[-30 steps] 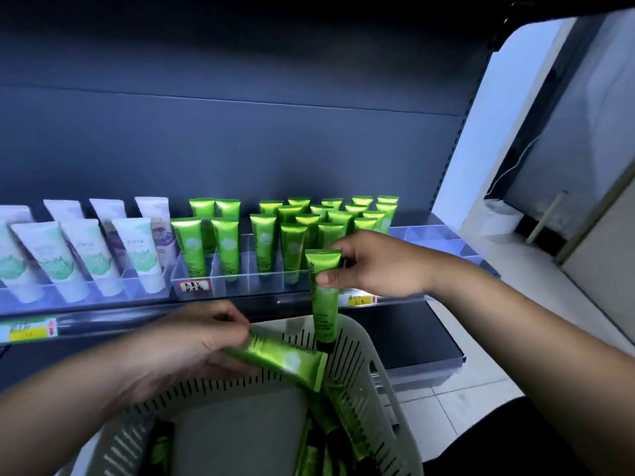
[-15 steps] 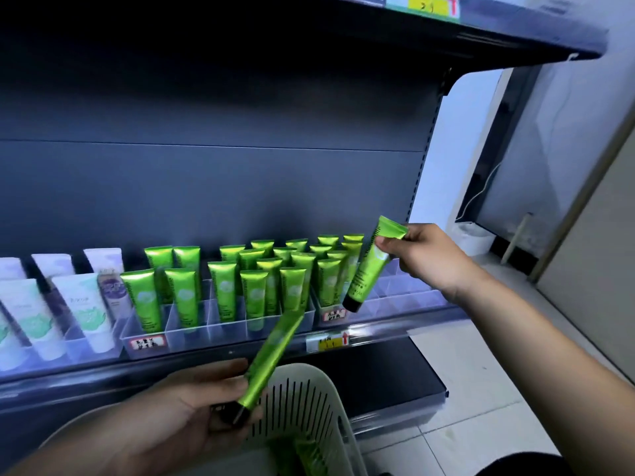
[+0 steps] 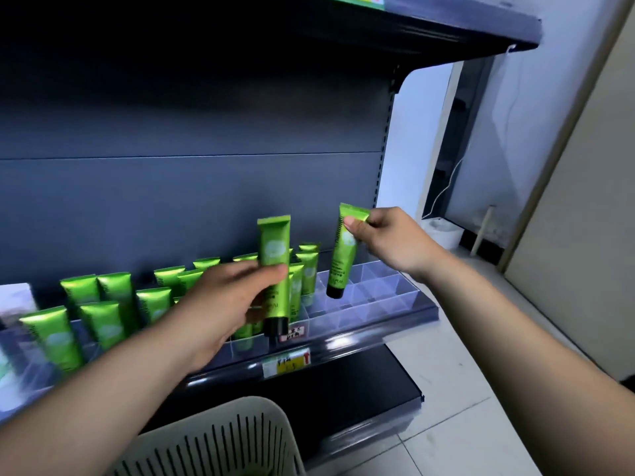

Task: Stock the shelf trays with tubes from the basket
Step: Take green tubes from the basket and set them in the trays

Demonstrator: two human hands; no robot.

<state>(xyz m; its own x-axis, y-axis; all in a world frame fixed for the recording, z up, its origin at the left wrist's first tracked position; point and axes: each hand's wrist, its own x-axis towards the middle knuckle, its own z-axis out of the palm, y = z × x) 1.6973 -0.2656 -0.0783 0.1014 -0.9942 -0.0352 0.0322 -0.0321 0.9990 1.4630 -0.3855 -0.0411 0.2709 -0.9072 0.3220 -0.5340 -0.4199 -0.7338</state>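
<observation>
My left hand (image 3: 226, 300) grips a green tube (image 3: 274, 255) upright, black cap down, in front of the filled part of the clear shelf tray. My right hand (image 3: 388, 240) pinches the crimped top of a second green tube (image 3: 343, 255), which hangs cap down just above the empty compartments of the clear tray (image 3: 381, 297) at the shelf's right end. Several green tubes (image 3: 103, 304) stand in the tray's left and middle compartments. The beige slotted basket (image 3: 220, 444) sits low at the bottom centre; its inside is out of view.
A dark shelf (image 3: 412, 32) overhangs above. Price labels (image 3: 287, 364) are fixed to the shelf's front rail. A lower dark shelf (image 3: 343, 386) juts out under the tray. Tiled floor (image 3: 446, 407) and a wall lie to the right. White tubes (image 3: 17, 300) stand at the far left.
My left hand rose from the basket and turned its tube upright in front of the tray. My right hand lifted its tube and swung it vertical over the empty right compartments.
</observation>
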